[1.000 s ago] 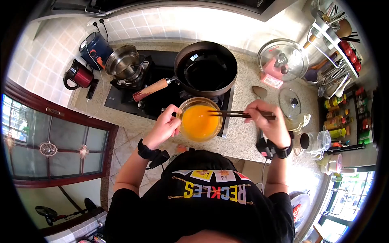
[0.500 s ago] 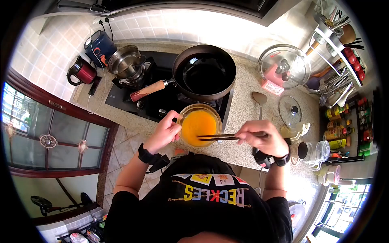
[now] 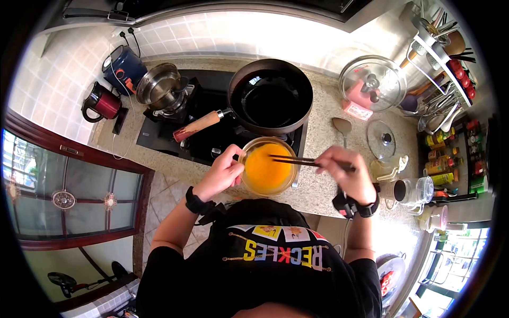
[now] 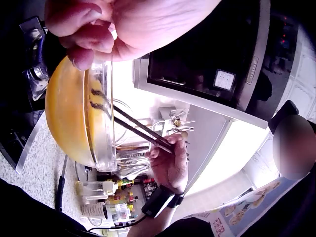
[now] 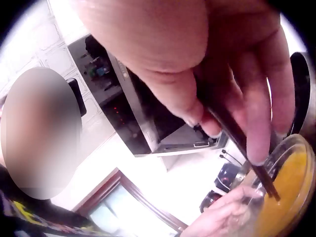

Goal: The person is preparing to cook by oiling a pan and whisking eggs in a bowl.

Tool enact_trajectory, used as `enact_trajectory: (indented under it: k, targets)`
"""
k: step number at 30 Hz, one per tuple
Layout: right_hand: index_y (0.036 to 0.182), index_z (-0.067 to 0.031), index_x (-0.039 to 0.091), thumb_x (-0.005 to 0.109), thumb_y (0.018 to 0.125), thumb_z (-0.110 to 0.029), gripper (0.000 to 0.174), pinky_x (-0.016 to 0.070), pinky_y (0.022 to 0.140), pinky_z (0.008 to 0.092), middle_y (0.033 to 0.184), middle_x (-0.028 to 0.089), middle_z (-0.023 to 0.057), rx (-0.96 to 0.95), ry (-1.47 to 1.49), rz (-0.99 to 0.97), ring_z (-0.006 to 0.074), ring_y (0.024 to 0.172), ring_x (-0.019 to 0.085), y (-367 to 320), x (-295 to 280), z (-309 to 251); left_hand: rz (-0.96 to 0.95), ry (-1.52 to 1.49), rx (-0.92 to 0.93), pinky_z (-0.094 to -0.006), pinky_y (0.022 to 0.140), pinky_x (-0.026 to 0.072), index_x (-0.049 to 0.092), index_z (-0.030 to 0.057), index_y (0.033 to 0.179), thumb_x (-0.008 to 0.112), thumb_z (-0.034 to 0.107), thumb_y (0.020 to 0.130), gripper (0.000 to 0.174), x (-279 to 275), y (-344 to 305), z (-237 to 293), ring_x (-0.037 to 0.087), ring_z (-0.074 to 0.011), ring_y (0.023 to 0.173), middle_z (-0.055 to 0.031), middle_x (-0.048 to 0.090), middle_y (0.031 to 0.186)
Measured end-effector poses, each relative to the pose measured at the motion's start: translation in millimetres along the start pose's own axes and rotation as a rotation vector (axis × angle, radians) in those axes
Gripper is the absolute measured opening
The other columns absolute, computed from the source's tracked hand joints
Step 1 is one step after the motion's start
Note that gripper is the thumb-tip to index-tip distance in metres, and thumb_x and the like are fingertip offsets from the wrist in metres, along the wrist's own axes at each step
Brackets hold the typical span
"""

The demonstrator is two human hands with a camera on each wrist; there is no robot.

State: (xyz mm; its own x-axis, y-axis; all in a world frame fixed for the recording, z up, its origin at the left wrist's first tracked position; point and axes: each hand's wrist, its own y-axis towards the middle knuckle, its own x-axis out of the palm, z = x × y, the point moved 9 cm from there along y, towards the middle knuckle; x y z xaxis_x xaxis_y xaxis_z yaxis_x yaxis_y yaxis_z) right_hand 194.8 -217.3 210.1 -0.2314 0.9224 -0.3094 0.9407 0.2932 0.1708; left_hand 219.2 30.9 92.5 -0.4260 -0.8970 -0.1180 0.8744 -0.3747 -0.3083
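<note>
A clear glass bowl (image 3: 293, 183) of beaten egg (image 3: 265, 172) is held up near the front edge of the counter. My left hand (image 3: 221, 172) pinches its rim on the left side, and in the left wrist view the fingers curl over that rim. My right hand (image 3: 347, 172) grips a pair of dark chopsticks (image 3: 299, 160) from the right, their tips in the yellow egg. In the right wrist view the chopsticks (image 5: 242, 140) run between thumb and fingers down into the bowl.
Behind the bowl a dark wok (image 3: 270, 98) with a wooden handle sits on the black stove (image 3: 204, 139). A steel pot (image 3: 159, 87) stands on the left burner. On the right lie a spatula (image 3: 342, 126), glass lids (image 3: 380, 140) and a pink box (image 3: 358, 109).
The chopsticks swept through the egg towards me, then back to the upper middle of the bowl. Both hands keep their holds, and the bowl shifted slightly right in view.
</note>
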Motion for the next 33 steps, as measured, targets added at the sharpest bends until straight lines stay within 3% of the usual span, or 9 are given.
enact_trajectory:
  k: [4,8,13,14,17,22,26,30,33]
  targets:
    - [0.087,0.0077,0.063,0.059,0.088,0.001,0.008,0.0516,0.065,0.0268,0.078,0.063,0.01,-0.011,-0.042,-0.226,0.0169,0.074,0.066,-4.8,22.4,-10.3,0.0,0.026,0.007,-0.0199,0.043,0.0377,0.044,0.0072,0.105,0.048,0.002,0.089,0.017,-15.3,2.7,-2.4,0.051,-0.0059,0.049,0.0012,0.051,0.06]
    - [0.086,0.0065,0.062,0.058,0.089,-0.001,0.009,0.0492,0.064,0.0253,0.077,0.062,0.007,0.21,-0.019,0.102,0.0131,0.071,0.063,4.6,4.5,-1.8,-0.025,0.034,0.0,-0.0201,0.042,0.0373,0.044,0.0077,0.104,0.048,0.002,0.089,0.016,-26.2,1.3,-6.8,0.05,-0.0058,0.048,0.0011,0.051,0.059]
    - [0.09,0.0053,0.064,0.059,0.086,0.002,0.008,0.0498,0.066,0.0273,0.078,0.064,0.0099,-0.073,-0.135,-0.256,0.0143,0.073,0.064,8.7,49.0,-23.6,-0.016,0.021,0.016,-0.0203,0.041,0.0371,0.044,0.0078,0.103,0.048,0.002,0.089,0.015,-39.9,1.4,-10.0,0.049,-0.0058,0.046,0.0008,0.051,0.058]
    - [0.088,0.0059,0.064,0.057,0.086,0.001,0.008,0.05,0.064,0.027,0.078,0.064,0.0098,0.102,-0.047,-0.179,0.014,0.069,0.063,6.3,37.6,-14.0,-0.02,0.027,0.009,-0.0204,0.041,0.0372,0.044,0.0077,0.103,0.048,0.002,0.089,0.015,-42.5,0.4,-12.6,0.049,-0.0058,0.045,0.0007,0.052,0.059]
    - [0.086,0.0065,0.062,0.058,0.088,0.0,0.008,0.0499,0.065,0.0266,0.077,0.064,0.0087,0.182,-0.065,0.096,0.0134,0.069,0.063,16.4,23.4,-9.3,-0.033,0.007,-0.009,-0.0205,0.041,0.0372,0.044,0.0079,0.103,0.048,0.002,0.089,0.016,-48.7,-1.5,-14.6,0.05,-0.0058,0.046,0.0005,0.052,0.059]
    - [0.088,0.0057,0.063,0.056,0.088,0.001,0.009,0.0501,0.068,0.0275,0.079,0.064,0.0091,-0.05,-0.112,-0.261,0.0169,0.075,0.065,24.5,72.6,-32.5,-0.025,0.004,0.027,-0.0202,0.041,0.0373,0.044,0.0085,0.103,0.048,0.001,0.089,0.016,-60.9,1.4,-17.0,0.051,-0.0058,0.046,0.0006,0.052,0.059]
    - [0.087,0.0072,0.062,0.055,0.089,0.0,0.01,0.0508,0.066,0.0249,0.078,0.063,0.0091,0.18,-0.025,0.097,0.0147,0.072,0.065,26.2,36.0,-16.2,-0.028,0.011,0.013,-0.0199,0.042,0.0385,0.043,0.0087,0.103,0.048,0.001,0.089,0.016,-68.1,0.7,-15.0,0.052,-0.0059,0.047,0.0005,0.052,0.059]
    - [0.088,0.0067,0.064,0.058,0.089,0.001,0.008,0.0512,0.068,0.0256,0.083,0.065,0.0093,0.023,-0.104,-0.181,0.0174,0.074,0.066,33.5,81.6,-35.8,-0.037,-0.008,0.049,-0.0199,0.042,0.039,0.043,0.0082,0.103,0.048,0.002,0.089,0.016,-69.7,0.3,-8.1,0.052,-0.0058,0.048,0.0004,0.052,0.06]
    - [0.086,0.008,0.063,0.057,0.087,0.002,0.009,0.0512,0.063,0.0269,0.078,0.064,0.0107,0.137,-0.053,-0.094,0.0168,0.071,0.066,20.4,57.0,-18.8,-0.041,0.009,0.042,-0.0188,0.042,0.0351,0.043,0.009,0.107,0.046,0.002,0.09,0.019,-71.8,-0.7,-12.1,0.049,-0.0049,0.047,0.0016,0.051,0.062]
